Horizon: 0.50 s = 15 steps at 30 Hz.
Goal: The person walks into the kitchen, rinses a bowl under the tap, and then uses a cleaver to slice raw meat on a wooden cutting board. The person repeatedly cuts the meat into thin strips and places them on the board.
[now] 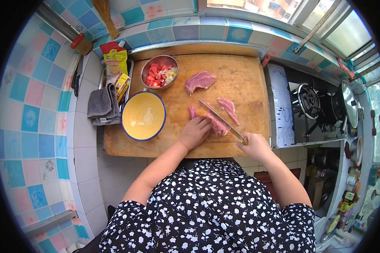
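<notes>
My right hand (256, 146) is closed round the wooden handle of a knife (221, 119), whose blade points away and to the left over a piece of raw meat (218, 127). My left hand (196, 133) presses on that meat with curled fingers, just left of the blade, and hides part of it. A small end of meat (192, 111) shows beyond its fingertips. Right of the blade lies a cut strip of meat (229, 110). Farther back, a larger slab of meat (200, 81) rests on the wooden cutting board (249, 84).
At the board's left stand a steel bowl (144, 71) of chopped red and pale pieces and a yellow bowl (143, 116) with a blue rim. Beside them are a grey cloth (103, 105) and a yellow-red pouch (115, 59). A gas stove (309, 101) is at the right.
</notes>
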### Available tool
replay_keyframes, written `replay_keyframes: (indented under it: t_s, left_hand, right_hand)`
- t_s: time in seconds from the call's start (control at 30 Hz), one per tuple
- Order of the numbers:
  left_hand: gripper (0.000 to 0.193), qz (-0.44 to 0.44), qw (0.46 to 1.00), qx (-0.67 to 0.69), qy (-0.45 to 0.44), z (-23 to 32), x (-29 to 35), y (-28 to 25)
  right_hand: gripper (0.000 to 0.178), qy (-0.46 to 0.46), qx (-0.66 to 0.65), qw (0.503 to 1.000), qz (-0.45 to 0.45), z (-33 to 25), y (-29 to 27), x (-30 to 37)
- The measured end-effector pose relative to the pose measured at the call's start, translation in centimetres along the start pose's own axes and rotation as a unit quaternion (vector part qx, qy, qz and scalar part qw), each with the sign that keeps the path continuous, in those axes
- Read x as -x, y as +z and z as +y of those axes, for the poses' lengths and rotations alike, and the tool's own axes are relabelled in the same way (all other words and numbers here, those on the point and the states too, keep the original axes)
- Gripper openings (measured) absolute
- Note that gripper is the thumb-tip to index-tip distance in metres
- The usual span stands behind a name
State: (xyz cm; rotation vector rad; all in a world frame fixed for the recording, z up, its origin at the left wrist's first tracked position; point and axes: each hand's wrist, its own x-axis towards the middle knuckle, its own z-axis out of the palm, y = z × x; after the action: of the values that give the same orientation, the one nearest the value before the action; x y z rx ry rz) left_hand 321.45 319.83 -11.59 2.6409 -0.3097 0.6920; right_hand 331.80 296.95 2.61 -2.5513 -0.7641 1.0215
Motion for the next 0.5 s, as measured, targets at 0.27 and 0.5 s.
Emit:
replay_keyframes:
  t_s: [0.27,0.5]
  left_hand:
    - [0.029,-0.009,0.999,0.027,-0.024,-0.3,-0.3,-0.3]
    - [0.028,0.003,1.000,0.021,-0.021,-0.4,-0.3,-0.2]
  right_hand:
    - [0.034,-0.003,0.026,0.999,-0.020,-0.2,0.6,-0.5]
    - [0.039,0.033,0.017,0.997,-0.064,-0.1,0.6,-1.1]
